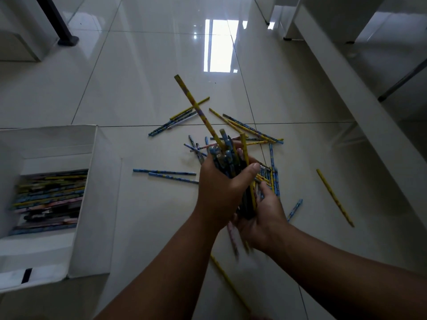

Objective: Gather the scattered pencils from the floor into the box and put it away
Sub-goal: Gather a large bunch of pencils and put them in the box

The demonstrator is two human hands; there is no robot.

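Observation:
My left hand [221, 190] grips a thick bundle of pencils [227, 153] above the floor, thumb wrapped over it; one long yellow pencil sticks up and to the left out of the bundle. Below and to the right, my right hand [265, 215] holds the bundle's lower end. Several blue and yellow pencils [166, 174] lie scattered on the white tiled floor around and beyond the hands. The open white box [101, 181] stands on the floor at the left, with several pencils lying flat in its bottom.
A lone yellow pencil [335, 197] lies to the right, another [231, 285] under my forearms. A white furniture edge [360, 107] runs diagonally along the right. A dark post with a foot [67, 39] stands far left. Bare tiles stretch ahead.

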